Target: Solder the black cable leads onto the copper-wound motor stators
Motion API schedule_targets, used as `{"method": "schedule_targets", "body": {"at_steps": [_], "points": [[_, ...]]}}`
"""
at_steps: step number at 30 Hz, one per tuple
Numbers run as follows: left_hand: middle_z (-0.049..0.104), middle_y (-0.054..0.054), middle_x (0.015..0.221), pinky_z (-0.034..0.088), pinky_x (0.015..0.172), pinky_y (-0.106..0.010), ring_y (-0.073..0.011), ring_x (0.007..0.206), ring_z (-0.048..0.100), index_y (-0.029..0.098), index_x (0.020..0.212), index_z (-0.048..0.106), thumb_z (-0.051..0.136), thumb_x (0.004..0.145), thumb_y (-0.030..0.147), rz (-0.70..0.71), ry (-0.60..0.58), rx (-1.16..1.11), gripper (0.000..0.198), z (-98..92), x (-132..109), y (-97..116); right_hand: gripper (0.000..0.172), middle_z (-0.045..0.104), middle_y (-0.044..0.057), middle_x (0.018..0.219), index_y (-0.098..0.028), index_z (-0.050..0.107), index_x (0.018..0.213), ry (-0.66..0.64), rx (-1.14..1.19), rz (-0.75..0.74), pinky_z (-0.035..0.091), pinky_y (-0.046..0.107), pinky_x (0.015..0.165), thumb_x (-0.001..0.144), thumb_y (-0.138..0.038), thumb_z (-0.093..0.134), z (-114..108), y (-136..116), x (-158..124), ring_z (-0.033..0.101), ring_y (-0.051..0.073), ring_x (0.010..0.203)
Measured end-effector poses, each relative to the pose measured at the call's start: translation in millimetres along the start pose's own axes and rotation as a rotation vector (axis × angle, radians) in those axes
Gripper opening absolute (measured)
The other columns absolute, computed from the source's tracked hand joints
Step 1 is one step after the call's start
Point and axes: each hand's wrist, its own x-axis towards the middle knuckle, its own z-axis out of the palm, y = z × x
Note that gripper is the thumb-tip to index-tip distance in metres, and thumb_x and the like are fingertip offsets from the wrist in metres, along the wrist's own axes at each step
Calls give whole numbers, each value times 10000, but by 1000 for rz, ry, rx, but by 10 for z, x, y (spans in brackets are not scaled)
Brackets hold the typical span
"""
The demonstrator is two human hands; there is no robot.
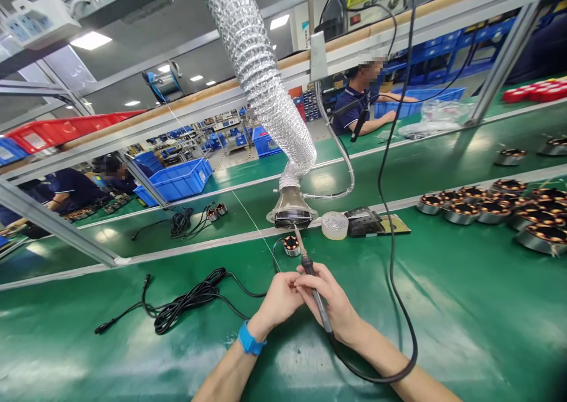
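My right hand (333, 300) is closed round the black handle of a soldering iron (310, 272), whose tip points up toward a small round motor stator (291, 245) with copper windings on the green bench. My left hand (280, 298), with a blue wristband (249, 339), is closed beside the right hand and pinches a thin solder wire (254, 225) that runs up to the left. The iron's black cord (394, 260) loops round my right forearm and rises overhead.
A silver fume duct (261, 77) ends in a hood (291, 212) just behind the stator. A white round tub (335, 225) and iron stand (367, 222) sit to its right. Several stators (496, 210) lie far right, a black cable bundle (186, 301) left. Other people work at the far benches.
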Motion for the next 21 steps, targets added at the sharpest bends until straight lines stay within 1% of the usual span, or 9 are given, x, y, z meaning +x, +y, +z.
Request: {"method": "schedule_targets", "body": {"at_steps": [2,4,7,10,11,13,15,19,21], "points": [[619,-6,675,394,647,-257,-136,654,513,132,717,697,791,703,303,23,-77,7,196,-70,0,0,331,596,44,1161,-385,625,1180,38,11,35,644,388,922,959,-141,586,-12,34,-1,716,225,1073],[585,11,634,344,616,-250,-121,620,472,136,725,687,770,746,335,28,-101,64,217,-166,4,16,280,570,39,1143,-346,604,1147,72,40,100,642,360,869,948,-149,596,-41,73,14,725,188,943],[602,5,677,345,639,-254,-126,658,485,144,765,697,749,813,402,55,-105,134,267,-286,11,54,250,545,21,1105,-309,582,1131,71,83,184,629,318,785,932,-158,602,-83,114,52,695,133,768],[569,14,690,355,636,-249,-120,659,483,156,782,669,726,847,446,61,-95,94,302,-295,17,58,220,546,14,1041,-283,591,1105,72,69,202,617,311,758,924,-158,588,-94,115,78,686,140,760],[532,29,652,341,601,-245,-111,615,460,163,787,651,722,845,458,36,-78,62,309,-273,19,45,215,548,15,1028,-277,596,1100,75,60,200,616,310,746,923,-157,580,-90,110,81,685,144,758],[427,71,562,263,515,-237,-88,509,360,179,792,616,725,823,470,-28,-21,-11,312,-207,30,4,211,554,20,1013,-269,606,1098,84,46,187,615,305,717,925,-154,567,-78,100,85,684,146,740],[338,100,516,181,473,-234,-70,459,258,190,765,587,732,786,448,-57,74,-69,296,-138,51,-47,207,571,27,1006,-266,628,1107,98,29,171,620,306,716,937,-164,569,-73,99,89,692,149,738],[329,99,525,146,461,-222,-52,455,215,187,711,572,727,730,401,-23,273,-104,264,-70,113,-132,266,685,58,1023,-280,689,1225,174,-23,176,631,312,768,995,-239,562,-128,140,96,731,180,831],[327,99,530,135,456,-220,-49,453,208,187,713,574,723,726,404,-26,325,-118,264,-73,140,-159,314,742,49,969,-270,677,1303,229,-27,216,634,303,757,1017,-287,551,-187,168,86,739,174,788]]}}
